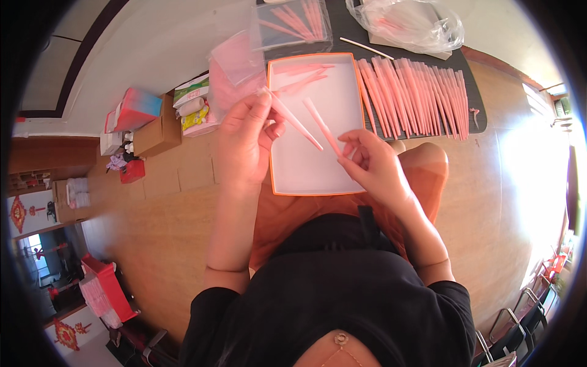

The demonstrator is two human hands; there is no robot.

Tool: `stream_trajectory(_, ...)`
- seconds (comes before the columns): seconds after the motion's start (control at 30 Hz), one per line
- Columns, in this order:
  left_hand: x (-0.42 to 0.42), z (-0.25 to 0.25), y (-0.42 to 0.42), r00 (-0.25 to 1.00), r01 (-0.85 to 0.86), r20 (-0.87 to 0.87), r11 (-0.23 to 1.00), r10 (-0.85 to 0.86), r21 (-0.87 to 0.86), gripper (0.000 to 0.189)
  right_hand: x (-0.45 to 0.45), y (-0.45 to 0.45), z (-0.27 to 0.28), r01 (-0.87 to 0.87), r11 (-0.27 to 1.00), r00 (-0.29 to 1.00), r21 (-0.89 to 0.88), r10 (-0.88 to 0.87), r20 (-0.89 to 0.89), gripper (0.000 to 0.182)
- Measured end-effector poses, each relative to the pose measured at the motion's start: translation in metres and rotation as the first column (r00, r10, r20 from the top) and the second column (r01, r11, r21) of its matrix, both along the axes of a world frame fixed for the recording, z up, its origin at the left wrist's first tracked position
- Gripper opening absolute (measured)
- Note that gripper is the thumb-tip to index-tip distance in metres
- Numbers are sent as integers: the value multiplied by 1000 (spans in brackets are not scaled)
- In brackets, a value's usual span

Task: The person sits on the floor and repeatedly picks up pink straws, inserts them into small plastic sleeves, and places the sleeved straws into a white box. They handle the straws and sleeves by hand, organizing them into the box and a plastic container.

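Note:
My left hand (254, 117) pinches the wide upper end of a slim tapered pink paper cone (297, 123), its narrow tip pointing down to the right. In my right hand (373, 158), the thumb and fingers grip the lower end of a second pink cone (321, 125), which leans up to the left. The two cones are close together but apart. Both are above a shallow white box tray with an orange rim (316, 194). Several loose pink cones (302, 82) lie near the tray's far end.
Many pink cones (412, 98) lie in a row on the dark table (477, 108), right of the tray. Behind them are a white stick (366, 48) and a clear plastic bag (412, 27). A bag of pink sheets (236, 69) and a clear pouch of cones (293, 23) sit at the left.

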State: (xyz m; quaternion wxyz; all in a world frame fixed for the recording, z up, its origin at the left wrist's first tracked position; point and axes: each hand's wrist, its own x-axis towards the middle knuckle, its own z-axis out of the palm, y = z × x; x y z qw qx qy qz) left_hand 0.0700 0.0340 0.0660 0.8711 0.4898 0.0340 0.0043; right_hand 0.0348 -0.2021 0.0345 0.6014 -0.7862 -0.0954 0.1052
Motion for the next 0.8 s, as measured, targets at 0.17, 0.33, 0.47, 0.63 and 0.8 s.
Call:
stream_trajectory(0.17, -11, -5, -12, 997, 45, -64, 999, -43, 24, 16, 2, 4, 4, -32, 978, 999, 208, 38, -25, 18)
stream_trajectory(0.33, -17, -12, -19, 991, 103, -89, 994, -99, 42, 18, -2, 7, 7, -96, 860, 914, 501, 275, -297, 18)
stream_trajectory(0.47, -21, -12, -24, 991, 108, -80, 993, -104, 56, 26, -6, 4, 0, -65, 868, 899, 492, 266, -349, 16)
stream_trajectory(0.63, -24, -6, -22, 993, 116, -49, 988, -112, 102, 31, -12, -1, -3, -8, 854, 896, 521, 238, -376, 13)
stream_trajectory(0.8, -28, -3, -31, 993, 103, 28, 946, -117, 308, 21, -16, -1, -5, 10, 834, 899, 552, 235, -371, 13)
